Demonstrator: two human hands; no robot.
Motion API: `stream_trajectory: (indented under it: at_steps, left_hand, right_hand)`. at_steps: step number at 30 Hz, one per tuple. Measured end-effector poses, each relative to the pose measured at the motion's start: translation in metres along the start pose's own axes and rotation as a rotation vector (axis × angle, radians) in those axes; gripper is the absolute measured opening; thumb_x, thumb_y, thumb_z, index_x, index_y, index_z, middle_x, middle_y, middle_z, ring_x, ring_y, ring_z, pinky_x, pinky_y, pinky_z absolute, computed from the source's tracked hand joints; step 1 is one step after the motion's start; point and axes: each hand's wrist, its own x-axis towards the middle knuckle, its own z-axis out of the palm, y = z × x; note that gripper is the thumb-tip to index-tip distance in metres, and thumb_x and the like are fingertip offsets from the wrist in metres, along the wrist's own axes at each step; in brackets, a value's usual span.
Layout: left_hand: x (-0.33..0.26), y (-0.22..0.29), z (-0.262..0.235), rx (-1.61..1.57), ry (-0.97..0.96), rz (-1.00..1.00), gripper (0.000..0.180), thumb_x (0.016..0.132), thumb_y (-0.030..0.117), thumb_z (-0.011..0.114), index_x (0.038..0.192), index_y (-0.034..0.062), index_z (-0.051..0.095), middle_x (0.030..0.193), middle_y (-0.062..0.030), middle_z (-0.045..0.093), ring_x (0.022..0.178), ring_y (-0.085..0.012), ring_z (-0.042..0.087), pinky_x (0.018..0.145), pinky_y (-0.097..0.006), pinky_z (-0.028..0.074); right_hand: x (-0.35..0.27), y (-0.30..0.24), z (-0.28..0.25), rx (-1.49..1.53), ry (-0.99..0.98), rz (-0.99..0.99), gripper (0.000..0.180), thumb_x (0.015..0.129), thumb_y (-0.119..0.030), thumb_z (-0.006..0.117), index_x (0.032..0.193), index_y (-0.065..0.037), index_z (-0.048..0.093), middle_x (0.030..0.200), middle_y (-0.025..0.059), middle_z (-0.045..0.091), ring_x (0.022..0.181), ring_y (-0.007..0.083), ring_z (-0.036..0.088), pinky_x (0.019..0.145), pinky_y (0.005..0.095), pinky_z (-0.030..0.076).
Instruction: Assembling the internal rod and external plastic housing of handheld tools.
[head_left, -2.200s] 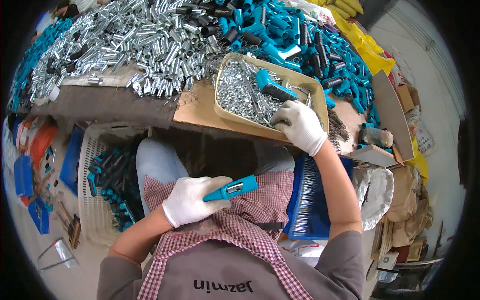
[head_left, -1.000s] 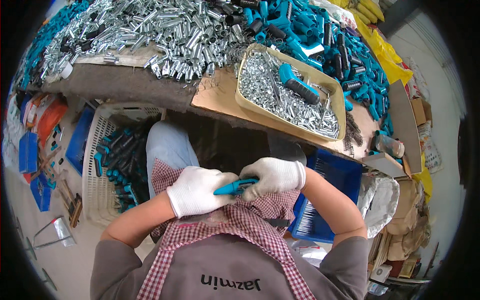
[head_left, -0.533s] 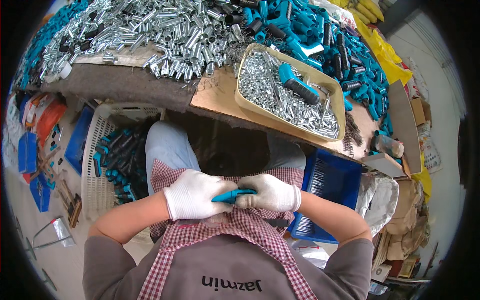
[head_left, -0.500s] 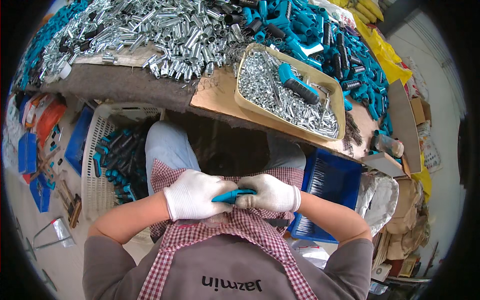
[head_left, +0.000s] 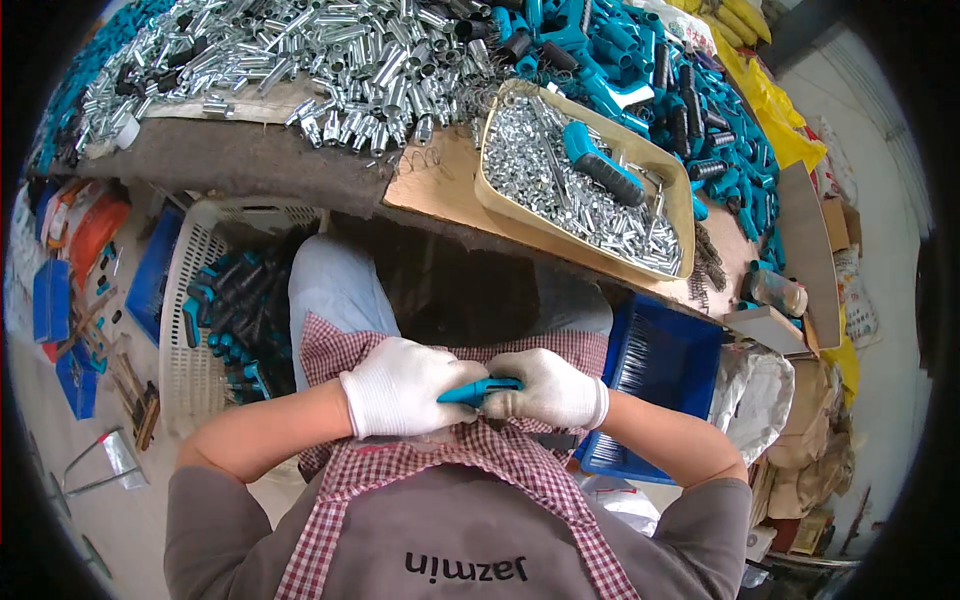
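Note:
Both of my hands wear white gloves and meet in front of my lap, over a red-and-white checked apron. Between them is a small teal plastic piece, probably a handle part; the fingers cover much of it. My left hand is closed around its left end. My right hand grips the other end, with thumb and fingers pressed against it. What lies under the fingers is hidden.
A cream tray of small metal parts, with a teal-and-black handle on top, stands on the bench. Behind are heaped metal tubes and teal handles. A white basket sits left, a blue bin right.
Both hands have shifted slightly to the right together with the teal piece. A little more of the piece shows between the fingers.

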Motion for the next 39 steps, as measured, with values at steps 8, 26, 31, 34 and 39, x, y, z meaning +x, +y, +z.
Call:
stream_trajectory:
  at_steps: [8,26,31,34,39]
  left_hand:
    - [0.003,-0.005,-0.006,-0.104,-0.048,-0.022,0.048,0.077,0.042,0.075,0.116,0.0139,0.068,0.096,-0.0134,0.071,0.087,-0.0313,0.071,0.075,-0.041,0.057]
    - [-0.013,0.000,0.005,-0.066,0.151,0.032,0.049,0.078,0.038,0.076,0.122,0.0176,0.067,0.080,-0.0112,0.066,0.072,-0.0315,0.068,0.063,-0.041,0.055]
    - [-0.004,0.003,-0.009,-0.142,0.136,-0.002,0.043,0.081,0.035,0.074,0.120,0.0184,0.067,0.081,-0.0121,0.066,0.076,-0.0332,0.068,0.067,-0.043,0.055]
    - [-0.004,0.000,-0.024,-0.190,0.069,-0.051,0.050,0.075,0.028,0.078,0.121,0.0128,0.068,0.091,-0.0137,0.070,0.083,-0.0328,0.070,0.072,-0.041,0.055]
    - [-0.003,0.003,-0.029,-0.128,0.055,-0.055,0.048,0.075,0.027,0.077,0.120,0.0148,0.068,0.088,-0.0131,0.070,0.082,-0.0327,0.070,0.071,-0.041,0.055]
  right_hand:
    - [-0.006,0.002,-0.003,0.171,0.088,0.078,0.046,0.080,-0.039,0.080,0.101,0.001,0.072,0.075,0.0143,0.066,0.069,0.0172,0.061,0.068,0.0357,0.052]
    - [0.001,-0.002,-0.002,0.240,0.041,0.050,0.047,0.078,-0.039,0.083,0.099,0.002,0.074,0.078,0.0097,0.069,0.073,0.0136,0.062,0.070,0.0322,0.052]
    - [0.000,-0.006,-0.011,0.152,0.076,0.034,0.044,0.081,-0.034,0.081,0.098,0.005,0.073,0.077,0.0091,0.069,0.072,0.0127,0.063,0.069,0.0313,0.053]
    - [0.003,0.001,-0.017,0.343,0.083,0.111,0.040,0.083,-0.033,0.080,0.098,0.004,0.074,0.075,0.0052,0.067,0.067,0.0087,0.060,0.062,0.0261,0.050]
    - [0.002,0.003,-0.015,0.302,0.125,0.048,0.040,0.083,-0.032,0.079,0.100,0.004,0.073,0.075,0.0076,0.069,0.068,0.0120,0.062,0.064,0.0288,0.052]
